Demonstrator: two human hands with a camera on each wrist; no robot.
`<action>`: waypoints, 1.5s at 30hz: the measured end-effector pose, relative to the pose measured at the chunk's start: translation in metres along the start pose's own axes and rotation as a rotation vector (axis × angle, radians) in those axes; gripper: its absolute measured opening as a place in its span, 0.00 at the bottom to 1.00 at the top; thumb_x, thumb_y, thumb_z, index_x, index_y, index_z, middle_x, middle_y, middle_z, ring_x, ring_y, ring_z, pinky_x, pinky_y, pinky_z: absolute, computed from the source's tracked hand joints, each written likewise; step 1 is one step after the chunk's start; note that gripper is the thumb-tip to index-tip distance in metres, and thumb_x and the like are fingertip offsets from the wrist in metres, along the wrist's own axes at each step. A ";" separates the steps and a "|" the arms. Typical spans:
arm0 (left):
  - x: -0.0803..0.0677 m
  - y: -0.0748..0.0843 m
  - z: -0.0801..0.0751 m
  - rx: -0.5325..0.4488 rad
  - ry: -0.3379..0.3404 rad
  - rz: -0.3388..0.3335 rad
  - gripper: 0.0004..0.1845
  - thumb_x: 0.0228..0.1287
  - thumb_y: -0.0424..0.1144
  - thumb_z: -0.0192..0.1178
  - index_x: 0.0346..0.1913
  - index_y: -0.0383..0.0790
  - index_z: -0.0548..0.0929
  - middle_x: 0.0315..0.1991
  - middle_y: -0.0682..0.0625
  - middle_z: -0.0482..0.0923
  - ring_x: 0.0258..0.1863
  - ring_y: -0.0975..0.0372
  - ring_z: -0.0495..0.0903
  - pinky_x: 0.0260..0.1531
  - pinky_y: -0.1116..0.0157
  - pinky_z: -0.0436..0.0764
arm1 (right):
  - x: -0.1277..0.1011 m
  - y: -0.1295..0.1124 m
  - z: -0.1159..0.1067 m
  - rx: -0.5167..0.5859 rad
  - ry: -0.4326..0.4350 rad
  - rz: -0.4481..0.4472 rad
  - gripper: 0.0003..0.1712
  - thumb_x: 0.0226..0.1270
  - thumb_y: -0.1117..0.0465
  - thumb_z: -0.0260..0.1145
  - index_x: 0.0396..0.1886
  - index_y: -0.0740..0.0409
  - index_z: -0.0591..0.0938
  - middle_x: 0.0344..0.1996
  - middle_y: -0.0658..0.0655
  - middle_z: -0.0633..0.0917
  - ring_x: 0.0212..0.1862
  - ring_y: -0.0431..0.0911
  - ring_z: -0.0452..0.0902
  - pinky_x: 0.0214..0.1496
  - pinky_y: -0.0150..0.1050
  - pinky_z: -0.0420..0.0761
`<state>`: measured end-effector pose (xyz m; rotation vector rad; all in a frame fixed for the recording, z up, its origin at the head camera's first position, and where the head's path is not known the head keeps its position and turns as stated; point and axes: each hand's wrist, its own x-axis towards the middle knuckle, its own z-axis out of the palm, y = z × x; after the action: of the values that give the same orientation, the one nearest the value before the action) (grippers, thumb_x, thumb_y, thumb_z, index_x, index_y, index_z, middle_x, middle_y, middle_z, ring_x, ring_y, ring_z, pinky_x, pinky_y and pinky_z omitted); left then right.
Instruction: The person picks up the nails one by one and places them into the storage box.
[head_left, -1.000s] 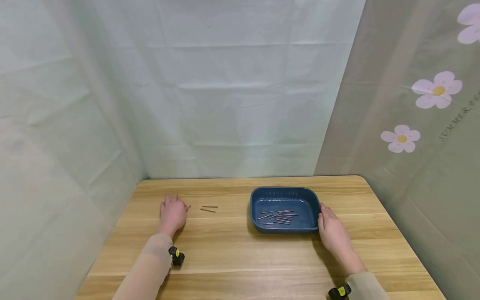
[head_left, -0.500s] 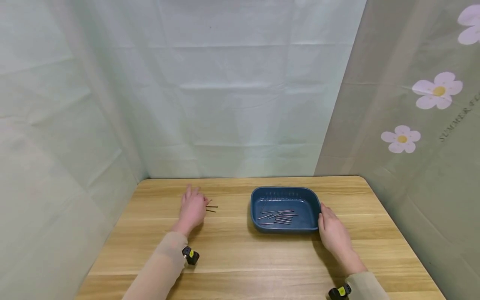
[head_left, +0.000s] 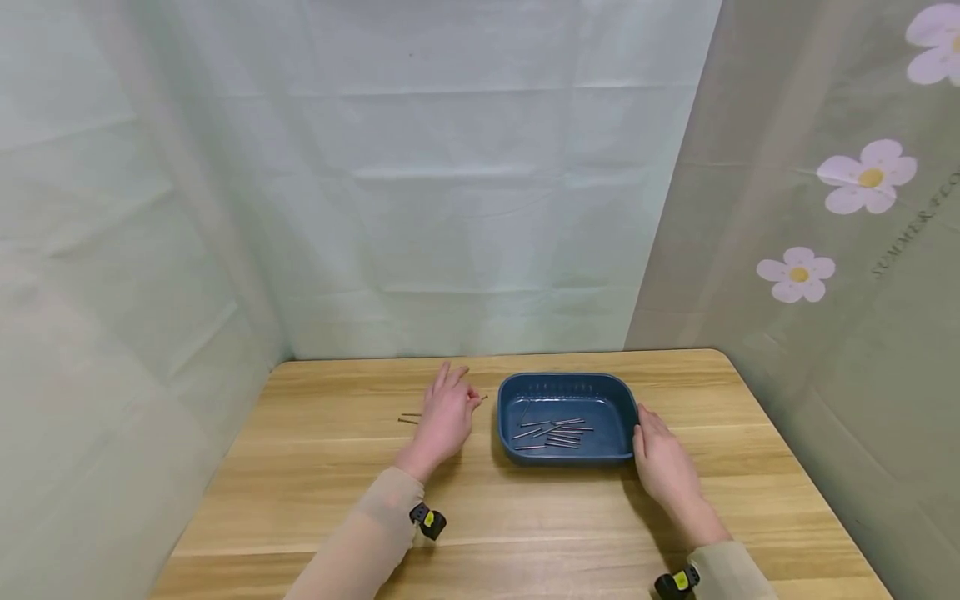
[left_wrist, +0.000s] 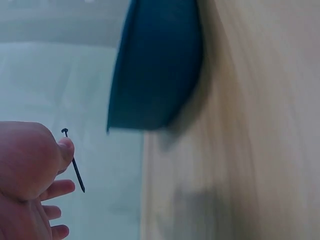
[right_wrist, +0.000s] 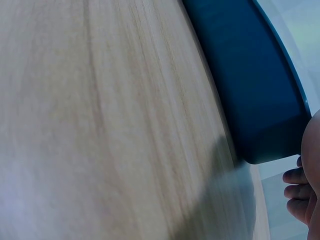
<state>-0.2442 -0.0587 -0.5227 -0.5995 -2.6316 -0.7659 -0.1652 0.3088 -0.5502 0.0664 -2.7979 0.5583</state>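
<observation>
My left hand (head_left: 446, 417) is just left of a deep blue rectangular tray (head_left: 570, 461), above the table. Between thumb and index finger it pinches a dark nail (left_wrist: 77, 173), the head at one end and the point at the other clear of the fingertips. The other fingers spread away. Inside the tray lie several loose nails (head_left: 564, 437). My right hand (head_left: 667, 462) rests along the tray's right wall, fingers extended and thumb near the front corner. In the right wrist view the fingers (right_wrist: 296, 191) show past the tray's end.
Two more nails (head_left: 407, 421) lie on the wooden table (head_left: 480, 533), left of my left hand and partly hidden by it. A pale cloth (head_left: 480, 183) hangs behind the table, with a flower-printed cloth (head_left: 795, 275) at the right.
My left hand has moved right from the table's left side, past the two loose nails, to near the tray, carrying the nail. The right hand stays at the tray's side.
</observation>
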 end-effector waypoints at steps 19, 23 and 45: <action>0.038 0.135 0.072 0.181 -0.358 0.323 0.07 0.78 0.47 0.66 0.41 0.53 0.91 0.66 0.52 0.81 0.78 0.52 0.66 0.73 0.51 0.70 | -0.001 0.002 -0.003 -0.003 0.023 0.010 0.28 0.87 0.62 0.51 0.76 0.76 0.68 0.71 0.77 0.74 0.73 0.71 0.70 0.73 0.65 0.70; 0.044 0.144 0.088 0.212 -0.423 0.324 0.08 0.76 0.49 0.68 0.36 0.56 0.91 0.67 0.54 0.80 0.77 0.53 0.66 0.73 0.53 0.70 | -0.001 0.001 -0.002 -0.006 0.040 0.000 0.28 0.86 0.62 0.52 0.76 0.76 0.69 0.70 0.77 0.75 0.72 0.70 0.72 0.72 0.66 0.71; 0.059 0.154 0.108 0.246 -0.488 0.221 0.08 0.72 0.54 0.71 0.35 0.59 0.90 0.65 0.56 0.81 0.77 0.54 0.66 0.73 0.55 0.69 | 0.003 -0.002 -0.001 0.001 0.039 -0.004 0.28 0.86 0.62 0.52 0.76 0.76 0.69 0.70 0.76 0.76 0.73 0.69 0.72 0.73 0.64 0.71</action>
<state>-0.2417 0.1387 -0.5184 -1.0955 -2.9509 -0.2418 -0.1672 0.3074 -0.5478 0.0601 -2.7590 0.5543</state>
